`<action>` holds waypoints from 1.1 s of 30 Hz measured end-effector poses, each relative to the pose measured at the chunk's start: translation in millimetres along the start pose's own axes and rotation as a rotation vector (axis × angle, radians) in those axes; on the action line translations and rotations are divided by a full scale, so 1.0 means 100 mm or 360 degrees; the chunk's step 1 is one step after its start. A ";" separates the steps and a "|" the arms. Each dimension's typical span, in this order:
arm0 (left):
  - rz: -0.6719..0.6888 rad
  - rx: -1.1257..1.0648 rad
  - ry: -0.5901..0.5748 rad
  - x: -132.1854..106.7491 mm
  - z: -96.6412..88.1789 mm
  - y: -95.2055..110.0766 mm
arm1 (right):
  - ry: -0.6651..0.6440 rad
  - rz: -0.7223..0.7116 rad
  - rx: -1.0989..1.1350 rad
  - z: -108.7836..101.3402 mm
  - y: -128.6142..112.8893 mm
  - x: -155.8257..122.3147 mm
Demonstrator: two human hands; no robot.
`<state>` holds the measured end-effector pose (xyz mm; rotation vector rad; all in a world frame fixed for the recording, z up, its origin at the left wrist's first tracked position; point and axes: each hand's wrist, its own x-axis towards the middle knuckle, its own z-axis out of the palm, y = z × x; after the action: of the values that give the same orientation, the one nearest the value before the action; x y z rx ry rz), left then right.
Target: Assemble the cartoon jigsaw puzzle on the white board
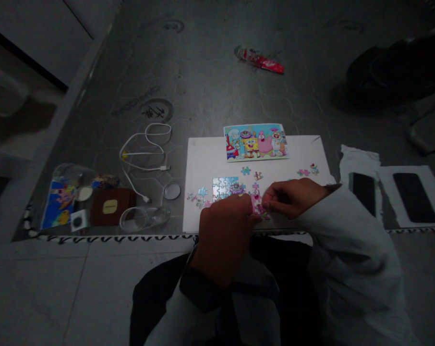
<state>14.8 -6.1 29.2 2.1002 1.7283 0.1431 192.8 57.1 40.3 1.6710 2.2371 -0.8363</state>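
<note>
A partly joined jigsaw puzzle [224, 186] lies on a white board [201, 158]. My left hand [226, 228] is closed over its lower part, fingertips on a cluster of pink jigsaw pieces [256, 197]. From the other side my right hand [289, 196] pinches at the same cluster's right edge; what lies between its fingertips is mostly hidden. Loose pieces lie to the left [202, 191], above [246, 170] and to the right [304, 172]. At the board's back edge rests a colourful cartoon picture card [257, 142].
Left of the board are a white cable [145, 154], a round lid [172, 191], a clear plastic cup [145, 218], a brown box [111, 206] and a blue packet [61, 202]. Two dark phones [363, 192] [415, 197] lie at the right. A red wrapper [262, 61] lies farther back.
</note>
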 end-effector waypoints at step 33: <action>-0.0034 -0.0616 0.0270 0.06 -0.05 -0.01 | 0.0057 -0.0183 0.0345 -0.05 0.02 -0.03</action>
<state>13.1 1.1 32.7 1.8269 1.6557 0.6140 196.4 57.9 44.6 1.6702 2.3585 -1.1215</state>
